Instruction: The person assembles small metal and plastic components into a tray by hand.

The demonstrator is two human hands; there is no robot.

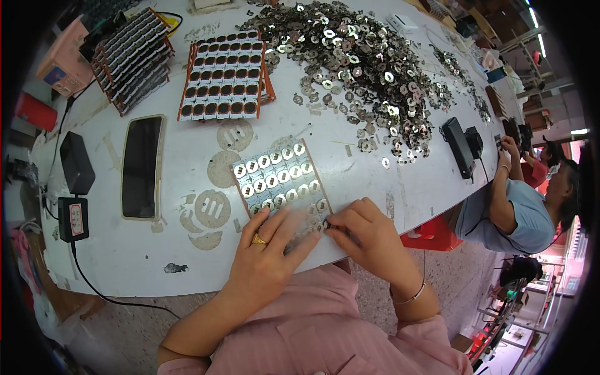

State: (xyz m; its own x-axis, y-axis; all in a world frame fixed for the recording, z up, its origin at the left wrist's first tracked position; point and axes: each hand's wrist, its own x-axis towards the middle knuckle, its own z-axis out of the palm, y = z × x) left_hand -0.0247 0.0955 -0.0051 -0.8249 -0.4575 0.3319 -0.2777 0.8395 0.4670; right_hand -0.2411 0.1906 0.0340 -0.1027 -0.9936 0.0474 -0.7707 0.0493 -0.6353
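Note:
A panel of small circuit boards (275, 164) lies near the table's front edge, with rows of shiny round metal plates set on it. Over its near left part my left hand (265, 240) is spread palm down, a ring on one finger; its foremost fingers are blurred by motion and cover part of the lowest row. At the panel's near right corner my right hand (365, 234) pinches a small metal plate (327, 224) between thumb and fingertips. The plate is partly hidden by those fingers.
A large heap of loose metal plates (375, 69) covers the far middle. Stacked panels (222, 75) and a taller stack (131, 59) stand far left. A phone (142, 167), black adapters (76, 164) and a cable lie left, a black device (459, 147) right. A co-worker (512, 206) sits right.

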